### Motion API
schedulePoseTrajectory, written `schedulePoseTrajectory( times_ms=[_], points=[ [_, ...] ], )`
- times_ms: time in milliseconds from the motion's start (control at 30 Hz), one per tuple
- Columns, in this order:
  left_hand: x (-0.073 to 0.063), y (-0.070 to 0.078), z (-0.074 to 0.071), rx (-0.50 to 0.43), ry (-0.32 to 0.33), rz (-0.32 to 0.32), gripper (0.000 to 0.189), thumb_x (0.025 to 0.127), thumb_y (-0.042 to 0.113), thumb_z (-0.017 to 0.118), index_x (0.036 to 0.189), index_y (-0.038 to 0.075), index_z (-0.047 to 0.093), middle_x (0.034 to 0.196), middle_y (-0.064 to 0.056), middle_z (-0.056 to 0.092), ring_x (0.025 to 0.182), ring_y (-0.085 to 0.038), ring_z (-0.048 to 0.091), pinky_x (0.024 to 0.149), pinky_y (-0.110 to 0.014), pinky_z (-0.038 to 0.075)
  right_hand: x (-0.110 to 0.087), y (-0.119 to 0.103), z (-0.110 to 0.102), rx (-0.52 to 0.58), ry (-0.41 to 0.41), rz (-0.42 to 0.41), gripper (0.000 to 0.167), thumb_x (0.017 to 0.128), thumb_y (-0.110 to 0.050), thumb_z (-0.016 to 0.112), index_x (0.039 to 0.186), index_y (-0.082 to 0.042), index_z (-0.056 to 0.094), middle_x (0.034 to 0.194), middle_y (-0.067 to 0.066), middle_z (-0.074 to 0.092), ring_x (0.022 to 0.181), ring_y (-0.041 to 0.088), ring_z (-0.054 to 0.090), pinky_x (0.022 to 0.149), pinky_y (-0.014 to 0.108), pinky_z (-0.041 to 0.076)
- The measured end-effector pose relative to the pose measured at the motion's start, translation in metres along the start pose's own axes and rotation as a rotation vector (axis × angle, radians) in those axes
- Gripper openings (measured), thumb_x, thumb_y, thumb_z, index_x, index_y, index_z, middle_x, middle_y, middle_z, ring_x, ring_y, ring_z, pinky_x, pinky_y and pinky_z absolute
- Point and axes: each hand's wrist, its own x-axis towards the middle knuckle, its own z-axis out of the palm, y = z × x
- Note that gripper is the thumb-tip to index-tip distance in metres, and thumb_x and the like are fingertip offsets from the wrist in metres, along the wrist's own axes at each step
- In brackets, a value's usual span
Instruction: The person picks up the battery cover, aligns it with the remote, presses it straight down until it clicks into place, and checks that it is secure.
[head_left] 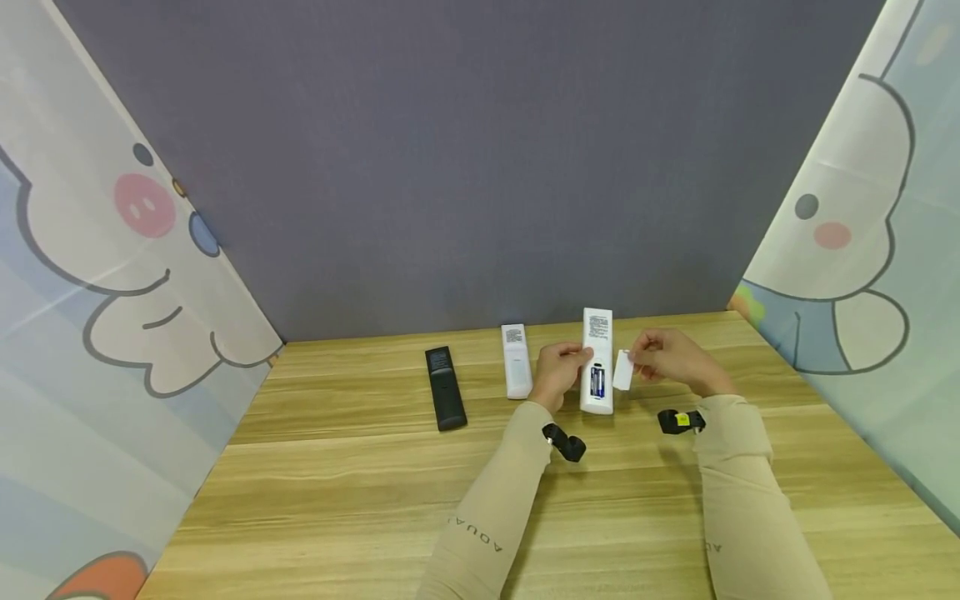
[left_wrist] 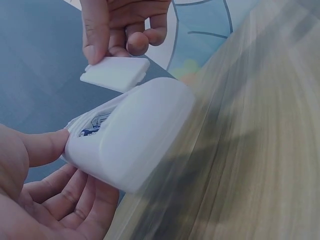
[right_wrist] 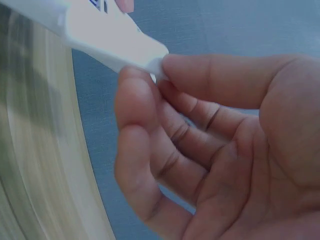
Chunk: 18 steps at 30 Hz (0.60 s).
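Observation:
My left hand (head_left: 558, 372) grips a white remote control (head_left: 597, 333) by its left edge, thumb on one face and fingers behind. The remote's back faces me, with printed text near the top and an open battery compartment holding blue batteries (head_left: 597, 382). Between thumb and fingers, my right hand (head_left: 670, 358) pinches a white battery cover (head_left: 622, 371) just right of the remote. In the left wrist view the cover (left_wrist: 115, 72) is held beyond the compartment, with the remote's rounded end (left_wrist: 145, 130) toward the camera. Part of the cover (right_wrist: 150, 52) shows at the right hand's fingertips in the right wrist view.
A second white remote (head_left: 516, 362) lies back-up on the wooden table (head_left: 337, 500), close to my left hand. Farther left lies a black remote (head_left: 446, 387), also back-up. A grey panel (head_left: 480, 167) stands behind the table, with cartoon-printed sheets (head_left: 840, 208) at both sides.

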Motion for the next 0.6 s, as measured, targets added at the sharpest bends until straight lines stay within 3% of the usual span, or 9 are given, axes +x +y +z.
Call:
schedulePoseTrajectory(
  times_ms=[400, 600],
  points=[
    [-0.0016, 0.0025, -0.0002, 0.006, 0.003, 0.019, 0.019, 0.094, 0.017, 0.075, 0.109, 0.006, 0.077, 0.088, -0.002, 0.071, 0.072, -0.008, 0.06, 0.07, -0.031, 0.058, -0.0009, -0.0063, 0.0026, 0.016, -0.027, -0.036, 0.017, 0.102, -0.01, 0.059, 0.103, 0.007, 0.059, 0.087, 0.011, 0.066, 0.075, 0.018, 0.064, 0.069, 0.03, 0.059],
    [-0.0014, 0.0031, 0.0002, 0.0, 0.003, 0.018, 0.02, 0.094, 0.017, 0.075, 0.109, 0.005, 0.076, 0.09, -0.003, 0.072, 0.074, -0.009, 0.061, 0.07, -0.029, 0.057, 0.0003, -0.0073, 0.0043, 0.009, -0.032, -0.048, 0.017, 0.102, -0.01, 0.059, 0.104, 0.006, 0.06, 0.09, 0.014, 0.068, 0.076, 0.018, 0.065, 0.071, 0.033, 0.06]
  ],
)
